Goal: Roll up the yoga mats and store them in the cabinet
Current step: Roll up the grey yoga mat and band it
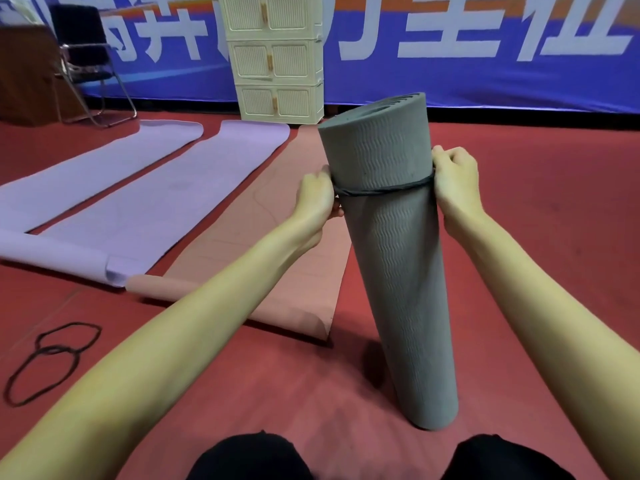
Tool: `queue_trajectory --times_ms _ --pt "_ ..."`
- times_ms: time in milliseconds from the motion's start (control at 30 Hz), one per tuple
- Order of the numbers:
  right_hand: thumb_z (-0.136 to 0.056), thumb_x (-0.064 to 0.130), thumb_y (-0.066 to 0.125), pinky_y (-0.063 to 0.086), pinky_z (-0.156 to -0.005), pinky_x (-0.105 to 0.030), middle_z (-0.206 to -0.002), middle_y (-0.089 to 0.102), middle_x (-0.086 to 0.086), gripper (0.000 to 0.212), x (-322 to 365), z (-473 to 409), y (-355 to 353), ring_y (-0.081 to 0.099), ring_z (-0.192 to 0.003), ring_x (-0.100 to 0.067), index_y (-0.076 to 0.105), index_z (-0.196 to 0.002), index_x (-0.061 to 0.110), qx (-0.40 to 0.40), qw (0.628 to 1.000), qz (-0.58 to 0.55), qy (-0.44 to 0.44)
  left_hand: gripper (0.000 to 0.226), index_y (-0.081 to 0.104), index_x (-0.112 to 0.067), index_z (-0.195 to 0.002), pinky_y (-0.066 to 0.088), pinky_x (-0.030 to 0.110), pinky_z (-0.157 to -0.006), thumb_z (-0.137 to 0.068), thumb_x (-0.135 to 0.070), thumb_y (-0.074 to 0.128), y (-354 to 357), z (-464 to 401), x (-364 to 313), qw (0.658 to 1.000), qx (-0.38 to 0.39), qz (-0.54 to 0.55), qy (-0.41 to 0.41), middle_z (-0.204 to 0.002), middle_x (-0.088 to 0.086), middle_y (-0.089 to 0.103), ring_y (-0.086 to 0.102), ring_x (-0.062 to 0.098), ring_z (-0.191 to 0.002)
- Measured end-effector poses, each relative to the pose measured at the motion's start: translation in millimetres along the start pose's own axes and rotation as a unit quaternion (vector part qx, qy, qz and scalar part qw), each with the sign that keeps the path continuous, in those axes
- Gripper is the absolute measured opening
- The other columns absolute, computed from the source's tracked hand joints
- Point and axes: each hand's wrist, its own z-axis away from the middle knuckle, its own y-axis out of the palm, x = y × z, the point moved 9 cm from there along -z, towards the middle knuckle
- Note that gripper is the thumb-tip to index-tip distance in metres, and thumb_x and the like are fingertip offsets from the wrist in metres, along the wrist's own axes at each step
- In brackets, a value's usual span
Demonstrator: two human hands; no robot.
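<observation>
Both hands work a black elastic band (382, 190) that rings the rolled grey mat (391, 244) approx a third down from its top. Left hand (316, 199) has fingers curled, pinching the band at the roll's left side; right hand (455, 183) is fisted tight on the band at the roll's right side. Fingertips of both are tucked behind the roll, so exact grip can't be made out. Grey mat stands on end on the red floor (277, 393), leaning slightly left at the top, btwn the two hands, bottom end near the person's knees. Left of the grey mat: a pink mat (277, 244) flat, just beside it, then two purple mats (166, 206) unrolled. Beyond the grey mat's top, a cream cabinet (277, 60), doors closed, top cut off. Spare black bands (52, 362) lie far left of the grey mat.
</observation>
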Motion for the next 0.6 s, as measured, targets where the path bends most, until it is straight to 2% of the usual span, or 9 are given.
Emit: queue_trajectory --times_ms 100,167,300,467,600 --pt "-0.093 0.012 0.041 0.016 -0.053 -0.033 -0.061 0.025 0.003 0.039 -11.6 5.6 -4.1 0.021 -0.058 -0.012 0.023 -0.059 0.019 0.023 0.999 0.022 0.000 0.025 0.052 -0.007 -0.081 0.042 0.020 -0.041 -0.100 -0.013 0.037 5.9 2.0 15.0 0.999 0.035 0.000 -0.006 -0.063 0.003 0.041 0.038 0.007 -0.036" --pt "-0.092 0.011 0.041 0.015 -0.054 -0.033 -0.063 0.024 0.000 0.037 -35.0 11.3 -4.1 0.022 -0.061 -0.013 0.025 -0.059 0.020 0.057 0.997 0.035 0.031 0.026 0.049 -0.008 -0.077 0.044 0.021 -0.042 -0.101 -0.017 0.043 9.7 5.3 41.4 0.998 0.058 -0.018 -0.031 -0.064 0.002 0.038 0.036 0.007 -0.037" --pt "-0.096 0.016 0.043 0.021 -0.055 -0.031 -0.069 0.036 -0.008 0.036 -91.3 29.7 -5.2 0.031 -0.065 -0.017 0.034 -0.062 0.020 0.104 0.986 0.102 0.077 0.032 0.043 -0.012 -0.071 0.045 0.024 -0.042 -0.103 -0.018 0.040 13.7 14.9 95.2 0.992 0.074 -0.094 -0.045 -0.066 0.003 0.037 0.037 0.005 -0.033" --pt "-0.099 0.015 0.042 0.017 -0.057 -0.036 -0.060 0.032 0.002 0.043 -115.4 44.1 -2.4 0.027 -0.059 -0.014 0.030 -0.058 0.016 0.133 0.975 0.168 0.067 0.033 0.043 -0.011 -0.071 0.045 0.026 -0.042 -0.103 -0.013 0.036 11.8 16.7 123.7 0.988 0.090 -0.110 -0.058 -0.065 0.004 0.037 0.036 0.005 -0.033" --pt "-0.097 0.011 0.041 0.022 -0.059 -0.035 -0.070 0.041 -0.009 0.032 -131.2 54.0 -3.7 0.036 -0.071 -0.019 0.040 -0.065 0.010 0.157 0.965 0.198 0.072 0.031 0.043 -0.011 -0.073 0.045 0.026 -0.043 -0.103 -0.014 0.035 13.8 23.9 144.4 0.980 0.114 -0.142 -0.074 -0.065 0.003 0.038 0.038 0.007 -0.036"
